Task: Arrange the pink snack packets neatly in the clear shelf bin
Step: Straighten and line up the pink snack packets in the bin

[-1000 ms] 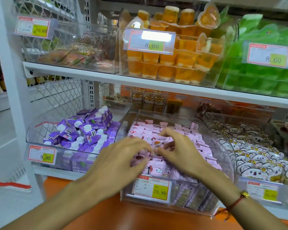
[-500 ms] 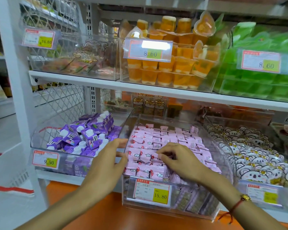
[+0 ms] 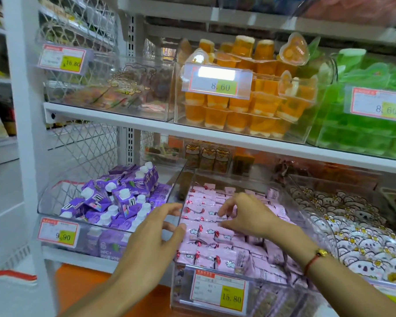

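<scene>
Left hand [image 3: 153, 239] now shifting off the packets [image 3: 206, 232] to the bin [image 3: 176, 193] wall, fingers spread loose, touching its edge, gripping nothing; steadying, probably. Right hand [image 3: 247, 216] staying inside the bin, fingers curled, pinching one packet atop the rows. Tidying nearing done.

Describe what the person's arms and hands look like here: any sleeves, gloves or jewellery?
Both forearms are bare, with no sleeves in view, and neither hand wears a glove. The left hand has no ring, watch or band that shows. The right hand has a thin red cord bracelet at the wrist, carrying a small gold-coloured bead. No rings are visible on its fingers.
</scene>
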A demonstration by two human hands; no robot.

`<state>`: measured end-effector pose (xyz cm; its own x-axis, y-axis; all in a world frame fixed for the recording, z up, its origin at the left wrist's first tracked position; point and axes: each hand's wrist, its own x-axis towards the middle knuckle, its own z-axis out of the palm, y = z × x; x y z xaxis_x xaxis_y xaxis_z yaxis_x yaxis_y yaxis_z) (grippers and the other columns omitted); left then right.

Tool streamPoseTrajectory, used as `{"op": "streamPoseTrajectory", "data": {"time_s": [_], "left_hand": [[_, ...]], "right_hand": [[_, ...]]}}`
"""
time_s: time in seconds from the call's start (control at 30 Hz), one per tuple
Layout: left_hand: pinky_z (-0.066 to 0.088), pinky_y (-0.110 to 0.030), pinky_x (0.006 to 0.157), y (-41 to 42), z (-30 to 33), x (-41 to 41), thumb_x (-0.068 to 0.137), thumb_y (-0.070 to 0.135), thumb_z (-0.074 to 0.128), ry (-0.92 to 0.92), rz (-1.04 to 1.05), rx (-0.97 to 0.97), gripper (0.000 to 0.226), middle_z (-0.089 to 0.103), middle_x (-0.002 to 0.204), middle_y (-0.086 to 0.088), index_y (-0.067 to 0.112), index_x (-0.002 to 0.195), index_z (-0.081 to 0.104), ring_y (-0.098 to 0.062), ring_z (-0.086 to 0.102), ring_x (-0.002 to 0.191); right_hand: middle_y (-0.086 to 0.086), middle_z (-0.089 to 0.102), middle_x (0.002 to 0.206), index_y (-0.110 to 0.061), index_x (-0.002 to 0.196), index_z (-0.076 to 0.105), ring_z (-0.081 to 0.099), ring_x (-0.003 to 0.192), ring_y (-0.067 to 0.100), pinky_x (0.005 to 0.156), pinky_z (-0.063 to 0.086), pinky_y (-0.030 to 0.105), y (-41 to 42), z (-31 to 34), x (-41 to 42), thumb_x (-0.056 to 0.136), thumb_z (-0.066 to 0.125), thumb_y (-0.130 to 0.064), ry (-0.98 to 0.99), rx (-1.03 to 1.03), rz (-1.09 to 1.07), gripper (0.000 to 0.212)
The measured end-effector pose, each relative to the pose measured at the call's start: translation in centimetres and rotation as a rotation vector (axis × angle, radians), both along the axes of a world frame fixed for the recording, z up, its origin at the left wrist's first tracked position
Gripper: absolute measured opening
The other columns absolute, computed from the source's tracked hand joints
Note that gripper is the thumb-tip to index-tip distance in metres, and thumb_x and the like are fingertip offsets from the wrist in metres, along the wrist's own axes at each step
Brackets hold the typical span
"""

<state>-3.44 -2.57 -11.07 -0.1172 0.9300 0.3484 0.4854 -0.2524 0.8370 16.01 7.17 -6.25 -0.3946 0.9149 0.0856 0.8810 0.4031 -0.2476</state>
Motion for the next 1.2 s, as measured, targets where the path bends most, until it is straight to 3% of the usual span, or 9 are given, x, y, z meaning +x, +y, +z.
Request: {"op": "streamPoseTrajectory", "data": {"time_s": [0.2, 0.3, 0.37, 0.43, 0.6, 0.73, 0.93, 1.1, 1.2], "left_hand": [[0.043, -0.012, 0.072, 0.5, -0.3, -0.4, 0.089, 0.031, 0.06, -0.004, -0.019, 0.005, 0.027, 0.064, 0.097, 0.019, 0.049, 0.107, 0.052, 0.007, 0.059, 0.085], [0.047, -0.015, 0.075, 0.4, -0.2, -0.4, 0.089, 0.028, 0.06, 0.001, -0.033, 0.022, 0.027, 0.062, 0.102, 0.024, 0.049, 0.104, 0.051, 0.006, 0.059, 0.086], [0.049, -0.021, 0.077, 0.4, -0.1, -0.4, 0.089, 0.025, 0.061, -0.005, -0.033, 0.037, 0.028, 0.062, 0.103, 0.023, 0.047, 0.106, 0.052, 0.004, 0.06, 0.085], [0.05, -0.024, 0.079, 0.4, -0.3, -0.4, 0.09, 0.024, 0.06, -0.012, -0.031, 0.049, 0.028, 0.062, 0.105, 0.02, 0.042, 0.111, 0.053, 0.002, 0.06, 0.087], [0.041, -0.012, 0.079, -0.1, -0.1, 0.1, 0.089, 0.036, 0.058, 0.022, 0.041, 0.171, 0.034, 0.048, 0.115, 0.029, 0.041, 0.119, 0.044, 0.007, 0.049, 0.107], [0.03, -0.003, 0.089, -1.3, 1.6, 1.0, 0.085, 0.057, 0.054, 0.168, 0.001, 0.387, 0.043, 0.037, 0.125, 0.034, 0.053, 0.123, 0.034, 0.013, 0.037, 0.119], [0.04, -0.01, 0.084, -2.3, 2.8, 2.6, 0.081, 0.036, 0.07, 0.398, -0.116, 0.501, 0.051, 0.044, 0.122, 0.032, 0.047, 0.123, 0.043, 0.007, 0.046, 0.111], [0.046, -0.01, 0.08, -2.5, 3.2, 3.2, 0.078, 0.025, 0.073, 0.027, -0.139, 0.304, 0.039, 0.062, 0.107, 0.031, 0.039, 0.113, 0.061, 0.007, 0.059, 0.097], [0.058, -0.026, 0.069, -2.2, 3.5, 4.1, 0.074, 0.033, 0.069, -0.46, -0.173, -0.07, 0.032, 0.075, 0.09, -0.001, 0.018, 0.101, 0.069, -0.013, 0.07, 0.082]], "right_hand": [[-0.005, 0.073, 0.082, -0.013, 0.084, 0.077, 0.06, 0.064, -0.004, 0.058, 0.043, 0.011, 0.4, 0.2, 0.5, 0.081, 0.073, -0.022, 0.198, -0.111, 0.088, 0.01], [-0.002, 0.069, 0.084, -0.011, 0.084, 0.07, 0.061, 0.073, 0.008, 0.062, 0.047, 0.016, -0.2, 0.1, 0.7, 0.089, 0.064, -0.019, 0.257, -0.129, 0.115, 0.012], [0.0, 0.063, 0.085, -0.009, 0.087, 0.061, 0.059, 0.08, 0.017, 0.067, 0.045, 0.018, -0.7, 0.0, 0.3, 0.094, 0.055, -0.016, 0.394, -0.023, 0.083, 0.012], [-0.001, 0.06, 0.083, -0.008, 0.091, 0.057, 0.056, 0.076, 0.008, 0.064, 0.042, 0.012, -1.3, 0.4, -0.2, 0.096, 0.051, -0.015, 0.623, 0.158, 0.018, 0.01], [-0.005, 0.059, 0.081, -0.015, 0.089, 0.056, 0.052, 0.067, -0.004, 0.062, 0.044, 0.014, -4.0, 2.3, 0.1, 0.096, 0.052, -0.023, 1.114, 0.552, -0.179, 0.011], [0.001, 0.059, 0.078, -0.018, 0.084, 0.054, 0.056, 0.07, 0.009, 0.064, 0.049, 0.022, -6.8, 1.8, 0.5, 0.095, 0.053, -0.021, 1.418, 0.327, -0.247, 0.011], [0.011, 0.065, 0.086, -0.001, 0.095, 0.06, 0.063, 0.077, 0.013, 0.055, 0.052, 0.015, -8.7, 1.0, -0.1, 0.096, 0.048, -0.009, 1.601, -0.225, -0.224, 0.014], [0.002, 0.068, 0.091, -0.008, 0.108, 0.067, 0.064, 0.076, 0.011, 0.066, 0.057, 0.023, -8.5, 0.9, 0.9, 0.088, 0.061, -0.032, 1.555, -0.399, -0.171, 0.032], [-0.011, 0.067, 0.106, -0.032, 0.107, 0.066, 0.065, 0.089, 0.005, 0.077, 0.053, 0.025, -8.2, 0.4, 1.5, 0.069, 0.065, -0.057, 1.357, -0.254, -0.113, 0.046]]}}
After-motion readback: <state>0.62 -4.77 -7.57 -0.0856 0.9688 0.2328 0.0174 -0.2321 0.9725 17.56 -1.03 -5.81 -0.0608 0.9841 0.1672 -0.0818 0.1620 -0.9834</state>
